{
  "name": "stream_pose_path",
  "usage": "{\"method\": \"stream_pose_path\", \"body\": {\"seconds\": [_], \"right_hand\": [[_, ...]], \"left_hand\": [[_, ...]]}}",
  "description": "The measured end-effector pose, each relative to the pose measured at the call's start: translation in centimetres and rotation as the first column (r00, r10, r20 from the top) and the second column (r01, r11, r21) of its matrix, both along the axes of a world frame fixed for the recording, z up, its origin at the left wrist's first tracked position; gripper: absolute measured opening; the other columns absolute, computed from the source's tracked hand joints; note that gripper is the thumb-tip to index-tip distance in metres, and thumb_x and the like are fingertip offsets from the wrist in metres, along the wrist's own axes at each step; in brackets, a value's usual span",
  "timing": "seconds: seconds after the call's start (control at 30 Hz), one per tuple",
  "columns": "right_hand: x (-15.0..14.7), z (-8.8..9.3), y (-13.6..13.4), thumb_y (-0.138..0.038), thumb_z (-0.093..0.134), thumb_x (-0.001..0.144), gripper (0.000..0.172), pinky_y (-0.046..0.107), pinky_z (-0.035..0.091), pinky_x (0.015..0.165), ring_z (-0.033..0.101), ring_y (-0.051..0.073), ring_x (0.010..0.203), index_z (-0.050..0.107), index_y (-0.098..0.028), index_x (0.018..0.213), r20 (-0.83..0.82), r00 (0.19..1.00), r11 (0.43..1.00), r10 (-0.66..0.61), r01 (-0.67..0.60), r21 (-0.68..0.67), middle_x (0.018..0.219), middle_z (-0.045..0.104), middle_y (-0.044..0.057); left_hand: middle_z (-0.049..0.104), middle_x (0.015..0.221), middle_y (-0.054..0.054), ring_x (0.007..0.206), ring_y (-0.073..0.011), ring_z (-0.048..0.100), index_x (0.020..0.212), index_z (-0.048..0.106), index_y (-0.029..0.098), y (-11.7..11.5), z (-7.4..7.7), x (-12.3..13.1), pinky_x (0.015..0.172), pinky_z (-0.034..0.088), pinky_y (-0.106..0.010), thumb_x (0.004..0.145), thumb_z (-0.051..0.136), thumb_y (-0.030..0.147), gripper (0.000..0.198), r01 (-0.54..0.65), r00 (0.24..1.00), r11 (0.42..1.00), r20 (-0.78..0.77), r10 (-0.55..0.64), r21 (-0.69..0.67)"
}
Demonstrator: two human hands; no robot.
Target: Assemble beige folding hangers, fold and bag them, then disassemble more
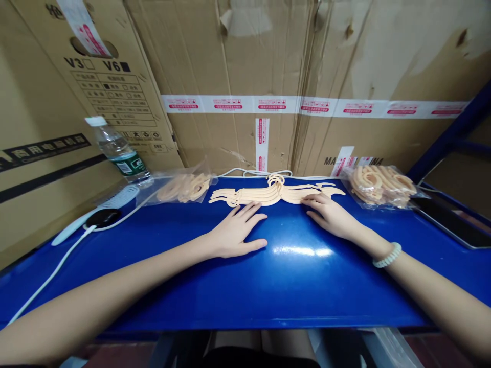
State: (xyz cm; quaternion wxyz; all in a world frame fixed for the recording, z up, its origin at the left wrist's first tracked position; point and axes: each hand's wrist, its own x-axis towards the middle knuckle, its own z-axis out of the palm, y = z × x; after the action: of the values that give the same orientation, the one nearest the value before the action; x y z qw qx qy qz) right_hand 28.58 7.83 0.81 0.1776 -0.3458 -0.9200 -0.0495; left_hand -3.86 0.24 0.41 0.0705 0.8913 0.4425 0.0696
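A stack of beige clothes hangers (261,196) lies on the blue table (245,286), its hooks bunched at the top centre. My left hand (240,232) rests open and flat with fingers spread, fingertips at the lower edge of the stack's left half. My right hand (330,214) lies at the stack's right half, fingers stretched out and touching the edge, thumb apart below them. Neither hand grips anything that I can see. A pale beaded band (387,255) circles my right wrist.
Clear bags of beige plastic parts lie left (186,187) and right (381,185). On the left are a water bottle (120,151), a pale blue brush-like item (95,212) and a black round device (103,218) with a white cable. A dark tablet-like slab (454,222) lies right. Cardboard boxes (230,61) wall the back.
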Motion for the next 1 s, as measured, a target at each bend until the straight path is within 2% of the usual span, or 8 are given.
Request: {"method": "stream_pose_path", "body": {"seconds": [0.27,0.4,0.5,0.6,0.77,0.9,1.0], "right_hand": [[0.2,0.5,-1.5,-0.036,0.047,0.100,0.046,0.052,0.048,0.109,0.058,0.035,0.129,0.060,-0.010,0.135,0.037,0.999,0.995,-0.039,0.043,-0.089,0.140,0.058,0.023],[0.8,1.3,-1.6,-0.041,0.043,0.102,0.047,0.053,0.046,0.112,0.054,0.034,0.134,0.057,-0.013,0.137,0.030,0.999,0.992,-0.045,0.048,-0.114,0.143,0.056,0.021],[1.6,1.4,-0.5,-0.046,0.039,0.102,0.054,0.054,0.041,0.115,0.049,0.035,0.138,0.053,-0.011,0.141,0.025,0.991,0.989,-0.133,0.134,-0.066,0.146,0.054,0.023],[1.6,0.9,1.1,-0.055,0.037,0.100,0.071,0.056,0.035,0.118,0.042,0.038,0.143,0.045,-0.002,0.147,0.067,0.974,0.976,-0.217,0.219,-0.018,0.152,0.046,0.028],[-0.9,0.0,3.8,-0.073,0.032,0.095,0.095,0.061,0.025,0.121,0.025,0.042,0.151,0.032,0.000,0.155,0.204,0.943,0.952,-0.263,0.288,-0.104,0.161,0.029,0.027],[-2.5,-0.7,5.3,-0.078,0.029,0.092,0.098,0.058,0.023,0.122,0.024,0.039,0.152,0.032,-0.006,0.157,0.250,0.945,0.959,-0.212,0.250,-0.133,0.162,0.030,0.023],[-2.2,-1.1,5.4,-0.076,0.025,0.094,0.092,0.056,0.025,0.122,0.028,0.037,0.151,0.033,-0.009,0.158,0.230,0.957,0.971,-0.174,0.207,-0.124,0.161,0.034,0.021]], "left_hand": [[0.018,0.167,-0.016,0.156,-0.0336,0.011,0.151,0.040,0.019,0.2,-0.2,-0.4,0.123,0.015,-0.061,0.100,0.041,0.063,0.068,0.023,0.999,1.000,0.035,-0.023,0.009],[0.017,0.167,-0.015,0.156,-0.0331,0.008,0.155,0.036,0.021,0.0,-0.7,-1.2,0.124,0.015,-0.059,0.101,0.040,0.062,0.068,0.004,0.999,0.998,0.045,-0.007,0.061],[0.018,0.167,-0.015,0.156,-0.0327,0.010,0.156,0.033,0.021,0.0,-0.9,-1.7,0.125,0.015,-0.058,0.102,0.038,0.060,0.066,-0.035,0.998,0.997,0.053,0.031,0.072],[0.019,0.167,-0.014,0.156,-0.0332,0.011,0.157,0.032,0.020,0.0,-0.9,-1.8,0.124,0.016,-0.058,0.102,0.037,0.060,0.068,-0.062,0.997,0.996,0.051,0.059,0.064],[0.022,0.166,-0.015,0.155,-0.0341,0.015,0.156,0.034,0.017,0.0,-1.1,-1.8,0.123,0.017,-0.061,0.102,0.036,0.060,0.069,-0.089,0.995,0.993,0.060,0.085,0.074],[0.024,0.165,-0.015,0.155,-0.0347,0.016,0.156,0.034,0.014,0.0,-1.2,-1.8,0.124,0.017,-0.060,0.102,0.035,0.062,0.072,-0.114,0.993,0.991,0.046,0.110,0.075],[0.022,0.166,-0.013,0.155,-0.0342,0.015,0.157,0.033,0.017,0.1,-1.2,-1.9,0.124,0.016,-0.060,0.102,0.033,0.062,0.071,-0.085,0.996,0.995,0.032,0.084,0.053]]}}
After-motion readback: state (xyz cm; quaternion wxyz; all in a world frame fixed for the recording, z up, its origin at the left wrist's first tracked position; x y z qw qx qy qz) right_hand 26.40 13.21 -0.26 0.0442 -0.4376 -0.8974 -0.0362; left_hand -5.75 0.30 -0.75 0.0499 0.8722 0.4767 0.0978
